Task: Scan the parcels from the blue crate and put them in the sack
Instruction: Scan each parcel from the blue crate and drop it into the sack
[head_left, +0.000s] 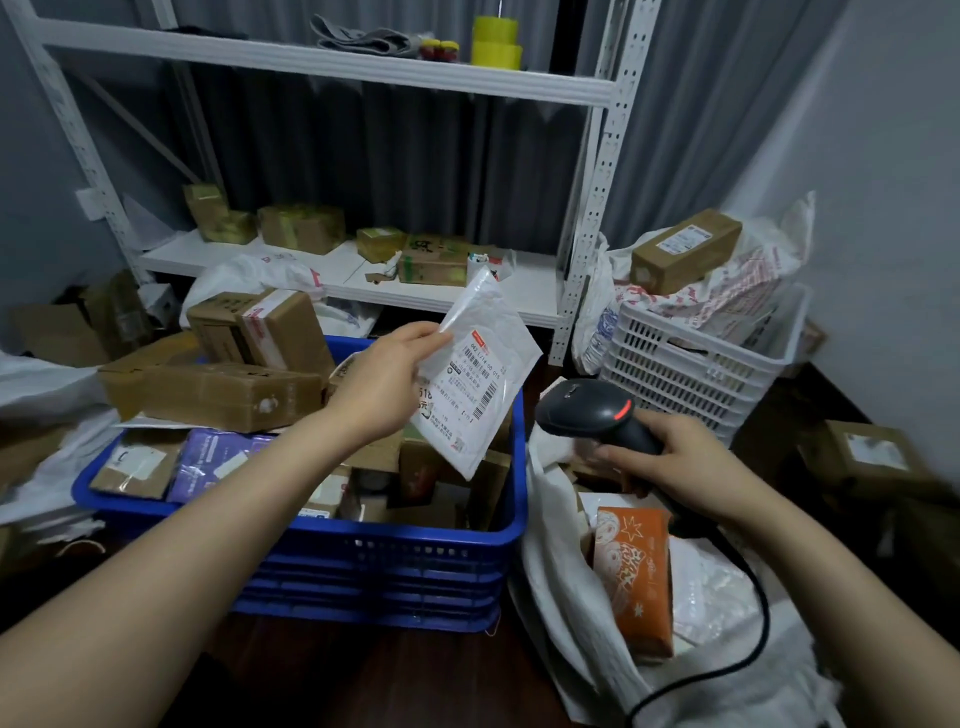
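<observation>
Head view: your left hand (382, 387) pinches a white padded mailer (480, 374) by its upper left edge, label facing you, raised above the blue crate (363, 561) of parcels. Your right hand (675, 462) grips the black barcode scanner (592, 413), its head aimed toward the mailer, just right of it. Below your right hand lies the open white sack (566, 587), holding an orange parcel (634, 577). The scanner cable (748, 639) trails over the sack.

White labelled mailer (483, 374) tilted above full blue crate (363, 561)
</observation>
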